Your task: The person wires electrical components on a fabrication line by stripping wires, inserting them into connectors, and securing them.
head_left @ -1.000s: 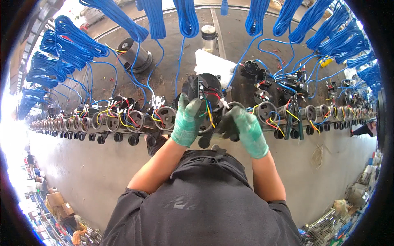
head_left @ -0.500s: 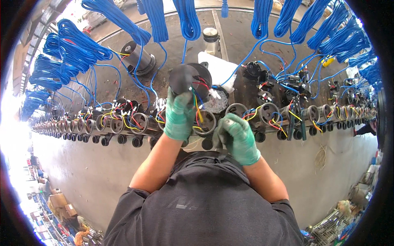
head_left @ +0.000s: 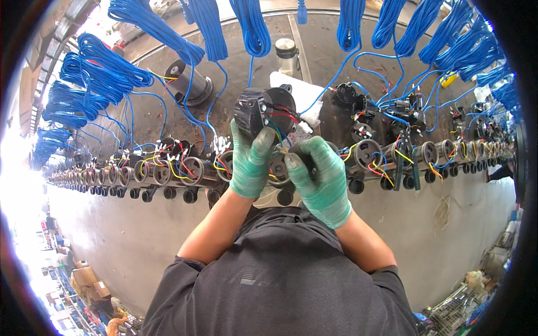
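Note:
My left hand (head_left: 252, 159), in a green glove with dark, dirty fingertips, is closed around a black plastic housing (head_left: 250, 113) and lifts it above the row of tubes. Behind it shows a round black cup part, with red, green, blue and yellow wires (head_left: 278, 130) coming out. My right hand (head_left: 320, 180), gloved alike, has thumb and fingers pinched together at the ends of these wires, just right of my left thumb. The exact wire between the fingertips is partly hidden. Beneath the hands lies an open grey tube end (head_left: 278, 171) with wires in it.
A long row of grey motor tubes (head_left: 367, 154) lines the bench's near edge. Bundled blue cables (head_left: 250, 28) hang along the far side. A white bag (head_left: 311, 101), a metal bottle (head_left: 286, 56), an upright motor (head_left: 190, 84) and dark-handled pliers (head_left: 406, 162) are on the bench.
The black housing has been turned so its side with the wires shows. My right hand has moved up and left to the wires, its fingers now pinched there.

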The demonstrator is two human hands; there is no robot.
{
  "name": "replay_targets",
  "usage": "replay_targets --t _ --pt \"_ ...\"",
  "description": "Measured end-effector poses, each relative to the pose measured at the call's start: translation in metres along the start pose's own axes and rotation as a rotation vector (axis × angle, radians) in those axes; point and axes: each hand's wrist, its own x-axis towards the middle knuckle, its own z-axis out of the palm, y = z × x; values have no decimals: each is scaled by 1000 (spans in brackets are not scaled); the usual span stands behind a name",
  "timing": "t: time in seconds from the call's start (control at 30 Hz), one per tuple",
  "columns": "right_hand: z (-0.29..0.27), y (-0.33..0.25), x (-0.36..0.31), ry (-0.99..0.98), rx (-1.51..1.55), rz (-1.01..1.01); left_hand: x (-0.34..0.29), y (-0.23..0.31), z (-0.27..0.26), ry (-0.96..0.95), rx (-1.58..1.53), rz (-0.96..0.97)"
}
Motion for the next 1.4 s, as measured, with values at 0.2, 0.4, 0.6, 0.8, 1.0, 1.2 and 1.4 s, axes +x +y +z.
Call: replay_targets --t 0.2,0.4,0.6,0.8,1.0,1.2,1.4 --pt "2 8 8 -89 429 319 -13 -6 1 23 109 34" --pt "-6 19 -3 -203 703 642 -17 -5 0 93 57 57" --pt "-24 24 -8 -258 827 760 -29 -26 -6 70 382 241" --pt "-89 68 -70 -474 -430 246 13 31 -31 231 54 187" --pt "-61 26 -35 -284 -222 147 -6 28 -5 123 -6 143" --pt "-6 12 -13 -168 282 309 -15 13 14 116 99 38" --pt "1 12 -19 -99 399 489 -16 -3 4 222 175 27"
